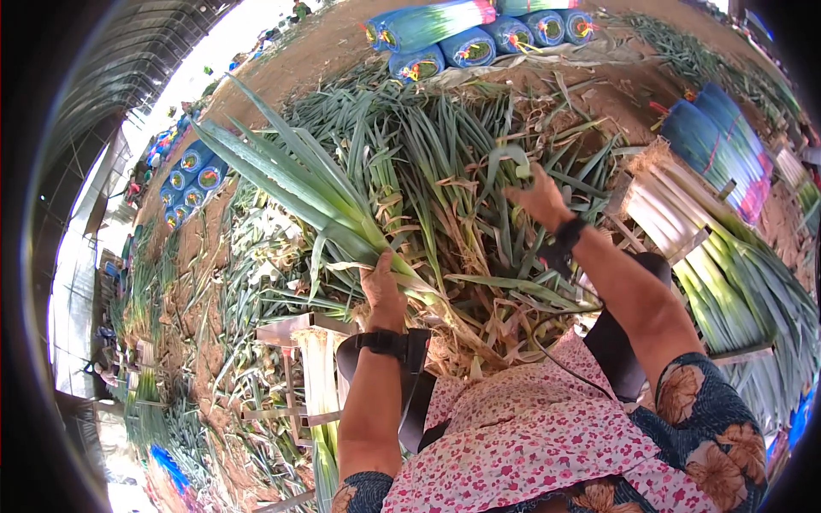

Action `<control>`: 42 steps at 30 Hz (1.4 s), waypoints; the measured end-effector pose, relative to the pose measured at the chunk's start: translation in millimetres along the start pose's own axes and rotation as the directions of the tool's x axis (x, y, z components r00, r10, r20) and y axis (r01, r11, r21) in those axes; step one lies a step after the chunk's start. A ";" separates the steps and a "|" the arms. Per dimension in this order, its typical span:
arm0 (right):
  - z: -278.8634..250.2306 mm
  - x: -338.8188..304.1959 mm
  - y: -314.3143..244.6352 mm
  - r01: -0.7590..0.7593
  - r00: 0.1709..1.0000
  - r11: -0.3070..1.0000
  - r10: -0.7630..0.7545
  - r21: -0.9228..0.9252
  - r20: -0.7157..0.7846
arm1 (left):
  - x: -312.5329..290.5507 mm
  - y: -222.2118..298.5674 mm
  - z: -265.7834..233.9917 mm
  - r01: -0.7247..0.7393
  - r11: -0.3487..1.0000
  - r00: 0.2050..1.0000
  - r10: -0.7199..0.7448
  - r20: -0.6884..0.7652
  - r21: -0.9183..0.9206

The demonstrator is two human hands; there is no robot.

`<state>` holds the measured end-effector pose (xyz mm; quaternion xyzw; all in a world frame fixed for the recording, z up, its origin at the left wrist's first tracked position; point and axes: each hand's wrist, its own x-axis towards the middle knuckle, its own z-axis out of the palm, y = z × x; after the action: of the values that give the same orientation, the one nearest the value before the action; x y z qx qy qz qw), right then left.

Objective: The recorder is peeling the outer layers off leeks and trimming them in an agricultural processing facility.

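My left hand (pixel 382 295) is closed around a large leek (pixel 363 227) at its pale lower stem. Its broad green leaves fan up to the far left, and the root end slants down toward my apron. My right hand (pixel 543 198) is raised to the right, apart from that leek. At its fingers is a curled, pale green strip of leek leaf (pixel 510 154), slightly blurred, one end of it between thumb and forefinger. Beneath both hands spreads a heap of untrimmed leeks (pixel 436 145) with dry, brownish outer leaves.
Trimmed leeks (pixel 658 205) lie in a metal rack on the right; more white stems (pixel 319 368) stand in a rack at left. Blue-wrapped bundles (pixel 470 47) are stacked at the back, others (pixel 718 145) at far right. Leaf scraps (pixel 256 256) litter the ground. A thin cable (pixel 539 329) hangs by my lap.
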<state>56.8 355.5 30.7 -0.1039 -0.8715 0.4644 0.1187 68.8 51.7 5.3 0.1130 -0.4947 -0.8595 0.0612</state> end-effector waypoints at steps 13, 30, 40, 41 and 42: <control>112.2 -104.2 -49.7 -0.215 0.870 0.426 -0.325 0.879 0.370 | -25.1 26.2 38.7 0.116 0.993 0.945 -0.100 0.313 -0.032; 63.7 -140.6 -20.4 -0.551 0.821 -0.004 -0.182 0.835 0.541 | 24.9 13.5 20.9 0.053 0.999 0.990 -0.051 0.130 -0.005; -33.7 -71.4 92.4 -0.199 0.978 0.816 0.128 0.543 0.166 | 47.2 96.0 -53.5 -0.137 0.987 0.990 0.134 0.035 0.087; -30.8 -63.3 83.6 -0.119 0.972 0.924 0.033 0.365 0.232 | 38.1 96.2 -45.7 -0.072 0.997 0.995 0.071 0.066 0.008; -26.3 -58.0 75.0 -0.070 0.960 0.997 0.061 0.025 0.274 | 32.6 95.1 -38.2 0.001 1.000 0.997 0.001 0.082 -0.027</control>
<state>125.2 400.3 -24.0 -0.0656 -0.8675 0.4927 -0.0164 46.4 -35.1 64.6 0.0769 -0.4849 -0.8701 0.0426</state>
